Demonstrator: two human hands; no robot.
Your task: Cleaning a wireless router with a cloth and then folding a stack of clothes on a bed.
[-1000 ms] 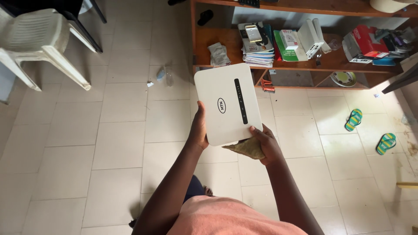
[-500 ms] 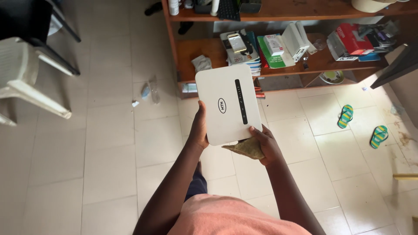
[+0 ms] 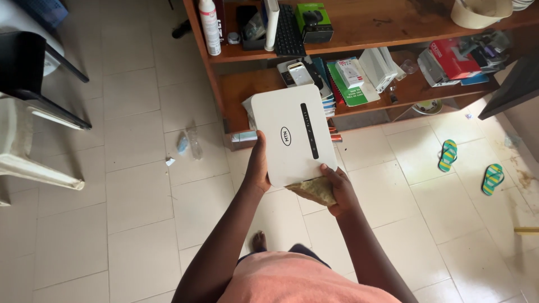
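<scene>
Both arms reach forward — left hand (image 3: 257, 165) curled in a grip, right hand (image 3: 338, 191) apparently clenched too.

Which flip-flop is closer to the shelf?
The striped flip-flop nearer the shelf is the one lying higher up and further left on the floor; the other flip-flop lies lower right, farther from the wooden shelf.

Centre: flat white plastic router (image 3: 292, 134), above the tiled floor (image 3: 140, 196), in front of the brown wooden shelf unit (image 3: 224, 84).
Left hand (image 3: 257, 165): on router's left edge.
Right hand (image 3: 337, 191): at router's lower right corner, tan cloth (image 3: 315, 189) between palm and router.
Shelf, behind router: stack of books (image 3: 328, 84); black keyboard (image 3: 289, 31) on the board above.
Right, on floor: two green striped flip-flops (image 3: 448, 155), apart.
Far left: white plastic chair (image 3: 28, 151).
</scene>
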